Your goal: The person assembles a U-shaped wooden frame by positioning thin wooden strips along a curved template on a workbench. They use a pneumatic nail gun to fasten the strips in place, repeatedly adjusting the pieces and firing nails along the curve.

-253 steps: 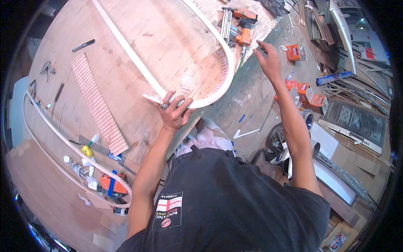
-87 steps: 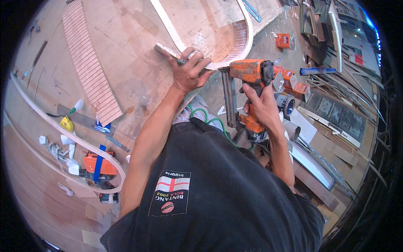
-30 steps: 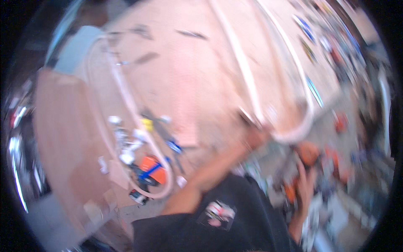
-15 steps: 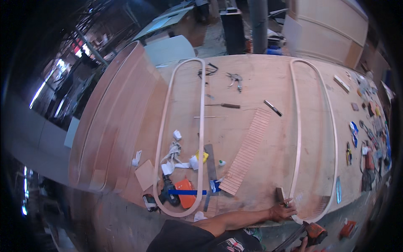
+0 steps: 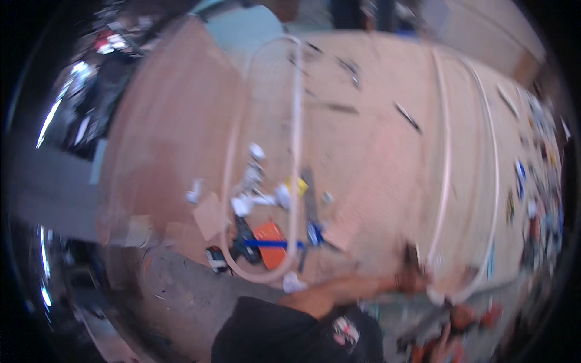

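Observation:
At the near right of the table, my left hand (image 5: 415, 280) is closed around the lower left curve of a long oval wooden frame (image 5: 446, 151); motion blur smears its fingers. A small brown wooden block (image 5: 412, 253) stands just beyond that hand. Low at the lower edge, my right hand (image 5: 445, 347) grips an orange-and-black power tool (image 5: 463, 317), its kind unclear in the blur. The tool is close to the frame's near rounded end.
A second oval frame (image 5: 296, 133) lies left of centre, by a curved wooden panel (image 5: 163, 139). Near it are a drill (image 5: 245, 242), an orange case (image 5: 270, 245) and white rags (image 5: 253, 175). A slatted wooden strip (image 5: 369, 187) lies mid-table. Several tools line the right edge.
The whole view has shifted and blurred, with the table's contents now higher in the picture. My left hand stays at the frame's near end; my right hand still has the power tool.

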A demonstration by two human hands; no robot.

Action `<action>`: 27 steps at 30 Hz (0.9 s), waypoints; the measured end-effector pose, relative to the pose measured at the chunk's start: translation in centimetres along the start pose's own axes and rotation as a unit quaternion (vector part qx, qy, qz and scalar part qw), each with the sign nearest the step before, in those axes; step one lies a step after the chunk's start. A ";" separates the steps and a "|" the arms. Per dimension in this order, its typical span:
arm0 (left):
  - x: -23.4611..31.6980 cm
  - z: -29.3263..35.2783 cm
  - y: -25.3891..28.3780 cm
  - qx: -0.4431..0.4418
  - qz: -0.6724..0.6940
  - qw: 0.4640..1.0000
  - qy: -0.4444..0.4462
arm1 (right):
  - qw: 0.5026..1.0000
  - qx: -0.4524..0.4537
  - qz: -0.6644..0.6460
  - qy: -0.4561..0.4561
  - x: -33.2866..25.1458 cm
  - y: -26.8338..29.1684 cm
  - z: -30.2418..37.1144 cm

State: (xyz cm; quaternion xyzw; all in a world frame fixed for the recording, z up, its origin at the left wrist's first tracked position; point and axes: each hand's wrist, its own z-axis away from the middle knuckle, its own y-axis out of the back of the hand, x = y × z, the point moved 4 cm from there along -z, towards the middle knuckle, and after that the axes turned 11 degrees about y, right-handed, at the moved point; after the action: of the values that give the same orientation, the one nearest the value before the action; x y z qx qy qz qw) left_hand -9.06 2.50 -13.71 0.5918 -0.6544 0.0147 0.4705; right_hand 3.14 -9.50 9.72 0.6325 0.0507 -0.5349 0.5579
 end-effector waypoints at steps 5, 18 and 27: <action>-1.8 -2.0 3.4 0.016 -0.048 0.999 -0.010 | 0.994 0.006 -0.013 -0.107 -4.4 1.4 2.8; 0.0 -3.6 7.4 -0.014 -0.121 0.992 0.022 | 0.995 -0.018 -0.058 -0.079 -6.0 -2.1 1.7; 0.0 -3.8 7.5 -0.009 -0.129 0.991 0.022 | 0.993 -0.031 -0.066 -0.087 -7.1 -3.1 1.5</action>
State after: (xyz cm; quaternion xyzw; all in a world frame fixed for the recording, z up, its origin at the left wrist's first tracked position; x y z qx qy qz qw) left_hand -12.75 6.92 -7.55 0.6665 -0.5623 -0.0395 0.4880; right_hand -2.87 -5.72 13.16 0.5609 0.0600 -0.6220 0.5430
